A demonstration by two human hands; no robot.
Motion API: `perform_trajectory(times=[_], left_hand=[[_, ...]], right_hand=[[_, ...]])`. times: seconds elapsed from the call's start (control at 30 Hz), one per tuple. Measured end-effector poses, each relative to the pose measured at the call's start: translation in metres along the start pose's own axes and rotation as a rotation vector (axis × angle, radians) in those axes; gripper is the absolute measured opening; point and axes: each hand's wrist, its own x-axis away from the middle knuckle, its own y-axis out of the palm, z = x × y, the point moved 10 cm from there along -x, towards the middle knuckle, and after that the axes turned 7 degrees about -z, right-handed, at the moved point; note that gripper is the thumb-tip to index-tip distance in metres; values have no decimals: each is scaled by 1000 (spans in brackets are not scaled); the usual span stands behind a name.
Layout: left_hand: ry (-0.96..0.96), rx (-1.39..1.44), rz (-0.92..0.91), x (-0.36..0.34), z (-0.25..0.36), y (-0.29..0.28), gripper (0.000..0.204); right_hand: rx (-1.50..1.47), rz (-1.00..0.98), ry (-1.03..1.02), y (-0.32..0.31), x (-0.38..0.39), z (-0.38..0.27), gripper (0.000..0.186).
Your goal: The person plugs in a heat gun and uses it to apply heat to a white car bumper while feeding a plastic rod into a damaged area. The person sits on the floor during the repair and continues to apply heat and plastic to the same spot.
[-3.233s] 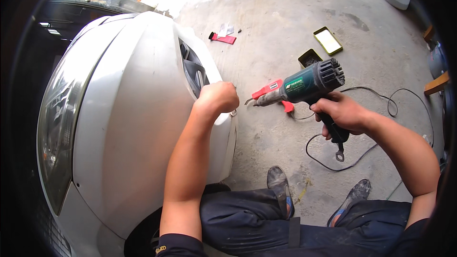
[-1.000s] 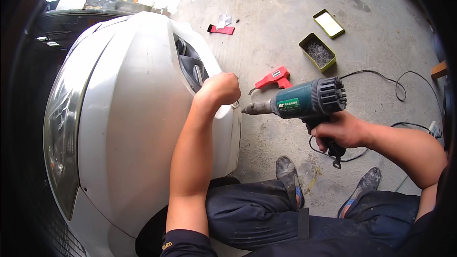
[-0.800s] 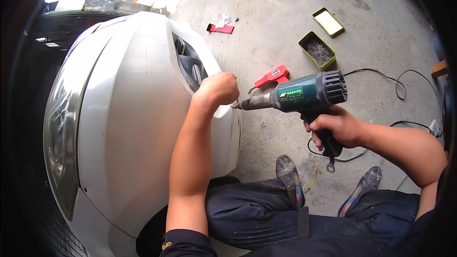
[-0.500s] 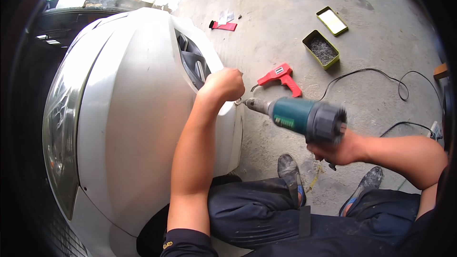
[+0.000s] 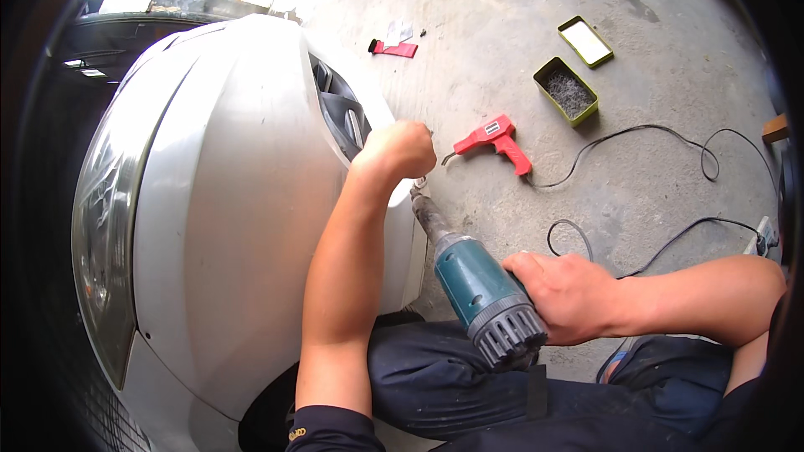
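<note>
A white car bumper (image 5: 234, 159) fills the left, with a dark fog-lamp opening (image 5: 339, 105) near its right edge. Closed in a fist, my left hand (image 5: 400, 149) is at the bumper's edge beside that opening; whatever its fingers hold is hidden. My right hand (image 5: 569, 295) grips a teal and black heat gun (image 5: 481, 285). The gun's metal nozzle (image 5: 429, 213) points up and left, with its tip close below my left fist, by the bumper's edge. A small pale bit shows between the tip and the fist, too small to name.
On the concrete floor lie a red pistol-shaped hot stapler (image 5: 496, 141) with a black cord (image 5: 645, 127), a green tin (image 5: 568, 94) of grey bits, its lid (image 5: 586, 40), and a red strip (image 5: 394, 49) with a small clear bag. Another cord (image 5: 670, 238) runs to a power strip (image 5: 764, 236).
My right hand has swung the heat gun down and left, from nearly level to steeply slanted. Its tip has shifted slightly left, below my left fist. The left fist has barely moved.
</note>
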Motion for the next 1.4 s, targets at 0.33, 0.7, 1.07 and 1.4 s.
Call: perform_trajectory(times=[0.33, 0.7, 1.07, 1.4], left_hand=[[-8, -15, -5, 11, 11, -6, 17], [64, -46, 17, 4, 14, -1, 14], [37, 27, -6, 8, 11, -5, 16], [15, 35, -18, 10, 12, -8, 17]], right_hand=[[0, -5, 1, 10, 0, 2, 45], [-24, -8, 31, 7, -2, 8, 45], [-18, 6, 34, 4, -2, 7, 45], [-15, -3, 37, 7, -4, 10, 45]])
